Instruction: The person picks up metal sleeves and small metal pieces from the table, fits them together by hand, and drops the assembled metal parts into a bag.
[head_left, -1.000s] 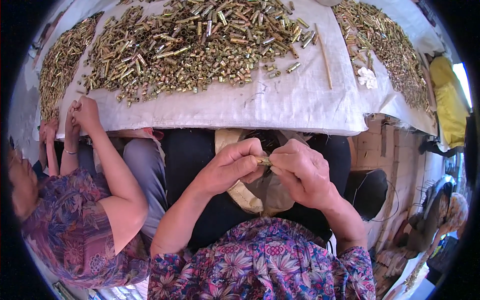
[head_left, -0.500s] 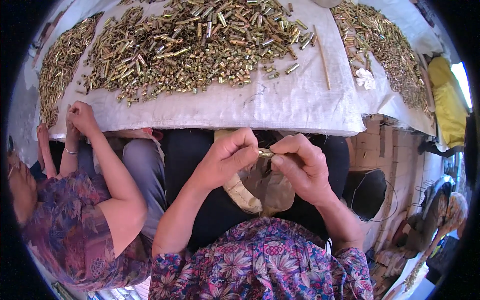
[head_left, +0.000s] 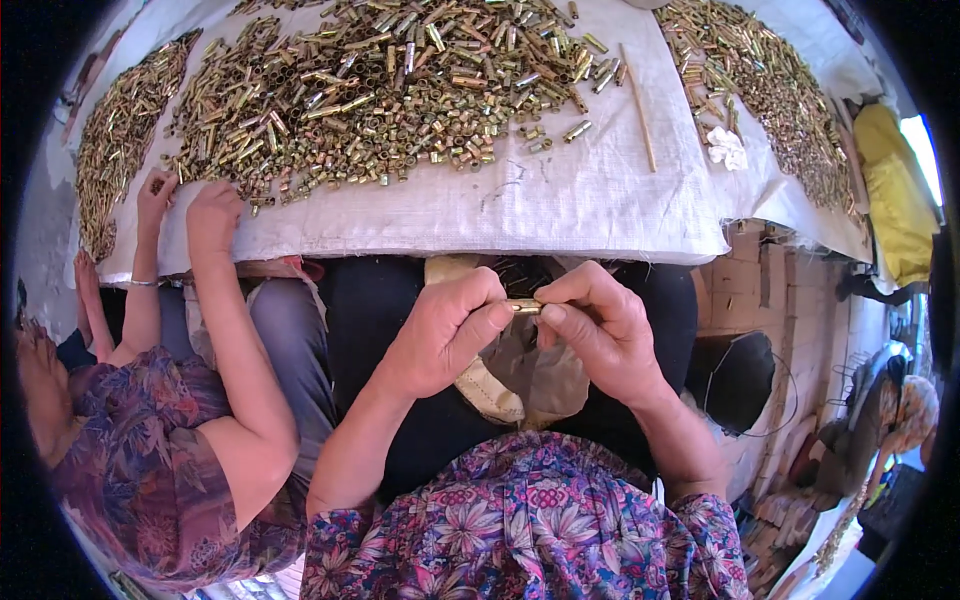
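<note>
My left hand [head_left: 448,332] and my right hand [head_left: 604,326] meet above my lap, just in front of the table's near edge. Between their thumbs and fingertips is a small brass-coloured metal sleeve [head_left: 524,306], lying nearly level and showing a dark opening in its side. Each hand pinches one end of it, so both ends are covered. A large pile of similar metal sleeves [head_left: 370,110], some long and some short, is spread on the white sheet [head_left: 590,215] beyond my hands.
To my left, a co-worker's hands [head_left: 213,215] reach the pile's near edge. A thin stick [head_left: 640,110] and crumpled white paper [head_left: 727,148] lie right of the main pile. More metal parts [head_left: 770,105] cover the far right. A dark container [head_left: 735,382] stands beside my right knee.
The sleeve in my fingers has turned slightly, and my hands have shifted a little. The co-worker's hands have moved from the table edge to the pile.
</note>
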